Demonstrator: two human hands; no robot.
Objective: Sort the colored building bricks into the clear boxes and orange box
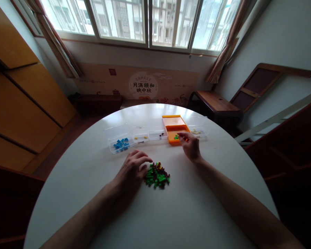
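A small heap of green and dark brown bricks (157, 175) lies on the white round table (155, 214). My left hand (133, 169) rests just left of the heap, fingers curled loosely, fingertips touching its edge. My right hand (189, 145) reaches to the front of the orange box (174, 132), fingers bent over its near rim; whether a brick is pinched in them is hidden. A few green bricks lie inside the orange box.
A row of clear boxes stands beyond the heap: one with blue bricks (121, 144), one with yellow bricks (140, 137), one with dark bricks (158, 134), one with pale bricks (199, 131). A wooden bench (215, 102) stands behind the table.
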